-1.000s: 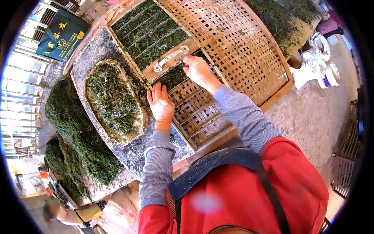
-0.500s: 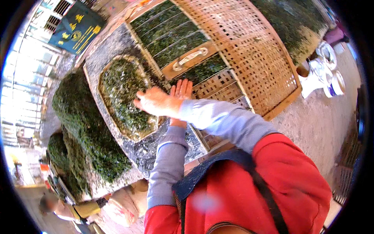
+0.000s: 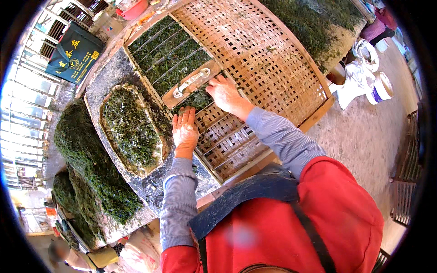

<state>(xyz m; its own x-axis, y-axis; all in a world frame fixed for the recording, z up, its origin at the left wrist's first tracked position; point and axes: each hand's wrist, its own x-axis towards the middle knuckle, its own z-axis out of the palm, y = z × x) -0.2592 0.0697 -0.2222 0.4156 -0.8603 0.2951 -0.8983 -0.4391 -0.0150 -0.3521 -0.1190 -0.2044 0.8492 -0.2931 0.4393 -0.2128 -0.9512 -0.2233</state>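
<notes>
My left hand (image 3: pixel 185 129) lies with fingers stretched out at the left end of a narrow strip of damp dark green shredded plant matter (image 3: pixel 199 98). At the strip's right end, my right hand (image 3: pixel 227 96) rests with fingers apart, its fingertips on the green matter. The strip fills one slot of a slatted wooden frame (image 3: pixel 215 169) laid over a woven bamboo mat (image 3: pixel 264 50). Just beyond it runs a flat wooden bar with a pale handle (image 3: pixel 192 82). Farther slots hold green matter; nearer ones show bare weave.
Left of the frame, a many-sided tub (image 3: pixel 104 119) holds more green matter on a dark speckled slab (image 3: pixel 109 68). Large green heaps (image 3: pixel 86 168) lie farther left. A dark green bag (image 3: pixel 75 52) stands far left, white buckets (image 3: pixel 381 88) at right. Another person (image 3: pixel 98 258) is at lower left.
My right hand has moved from above the tub, across my left hand, to the strip's right end. My left hand is now uncovered at the left end. The view has shifted.
</notes>
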